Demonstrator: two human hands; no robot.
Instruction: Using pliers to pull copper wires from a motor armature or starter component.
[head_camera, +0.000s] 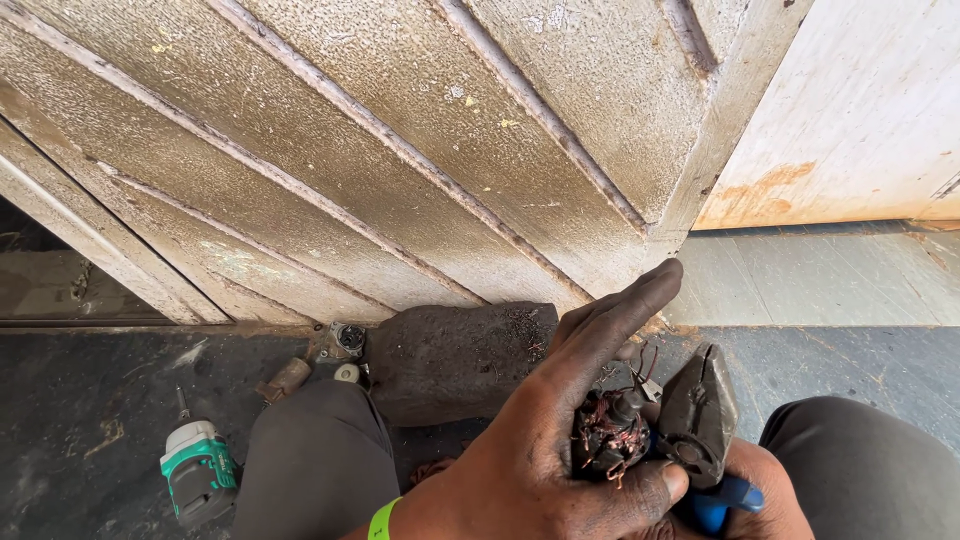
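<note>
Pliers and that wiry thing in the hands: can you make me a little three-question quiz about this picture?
1. True or false: the left hand grips a dark motor part with copper wires.
2. Which colour are the handles of the pliers held in the right hand? A red, B blue, C yellow.
3. What green and white tool lies on the dark floor to the left of the person's knee?

Key: 1 true. 2 B. 3 A cordless drill.
</note>
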